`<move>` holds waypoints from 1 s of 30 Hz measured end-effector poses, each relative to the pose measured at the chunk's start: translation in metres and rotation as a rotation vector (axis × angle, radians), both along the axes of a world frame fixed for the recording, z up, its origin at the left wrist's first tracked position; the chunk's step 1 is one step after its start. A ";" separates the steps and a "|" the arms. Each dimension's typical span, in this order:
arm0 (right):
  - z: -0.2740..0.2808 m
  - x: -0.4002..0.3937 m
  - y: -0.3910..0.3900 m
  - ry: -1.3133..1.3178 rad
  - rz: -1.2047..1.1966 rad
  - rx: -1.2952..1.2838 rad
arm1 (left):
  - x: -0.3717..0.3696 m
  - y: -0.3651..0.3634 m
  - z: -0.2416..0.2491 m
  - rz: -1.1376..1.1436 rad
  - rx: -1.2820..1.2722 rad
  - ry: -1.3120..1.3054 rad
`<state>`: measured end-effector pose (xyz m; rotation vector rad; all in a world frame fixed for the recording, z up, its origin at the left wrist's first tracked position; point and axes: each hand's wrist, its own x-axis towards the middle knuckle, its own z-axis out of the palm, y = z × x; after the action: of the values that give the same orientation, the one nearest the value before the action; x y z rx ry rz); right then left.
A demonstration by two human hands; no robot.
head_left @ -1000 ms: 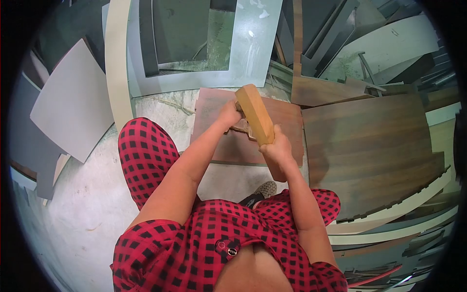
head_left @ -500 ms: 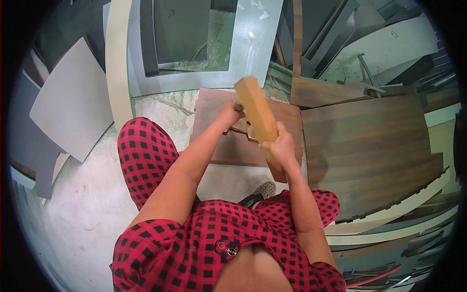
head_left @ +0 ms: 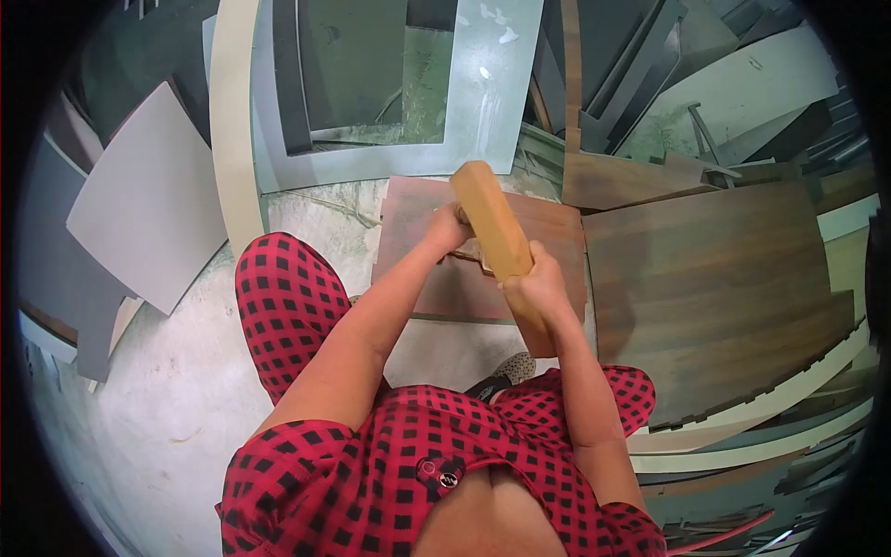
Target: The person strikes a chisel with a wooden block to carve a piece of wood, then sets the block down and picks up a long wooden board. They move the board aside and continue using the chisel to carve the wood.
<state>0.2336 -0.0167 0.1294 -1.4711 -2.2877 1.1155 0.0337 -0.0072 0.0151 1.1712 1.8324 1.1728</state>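
Note:
My right hand [head_left: 539, 284] is wrapped round a long, thick wooden block [head_left: 497, 223], held slantwise above a reddish-brown board [head_left: 418, 288] on the floor. Beyond the block's upper left side, my left hand [head_left: 449, 228] is closed on something mostly hidden by the block; only a small brownish end shows by the fingers. A small carved wooden piece [head_left: 471, 252] lies on the board beneath my hands, partly covered by the block.
A large dark brown panel [head_left: 715, 288] lies to the right. A pale blue-grey frame [head_left: 362, 165] stands beyond the board. White and grey panels [head_left: 148, 200] lean at the left, and offcuts [head_left: 807, 464] are piled at the lower right.
The block's upper end has moved slightly down and right, closer to my left hand. The whole view has shifted a little; both hands keep their grips.

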 end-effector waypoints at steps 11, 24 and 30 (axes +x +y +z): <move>0.011 0.017 0.014 0.937 -0.291 -0.731 | -0.013 0.013 0.013 0.100 0.191 -0.513; 0.004 0.007 -0.001 0.543 -0.158 -0.226 | 0.023 0.001 0.086 -0.144 -0.041 -0.817; 0.004 0.010 -0.005 0.245 -0.078 -0.031 | 0.030 -0.006 0.094 -0.130 -0.022 -0.809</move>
<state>0.2434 -0.0217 0.1339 -1.3386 -2.0393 1.2384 0.0641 -0.0128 0.1095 0.6346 1.1300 1.2896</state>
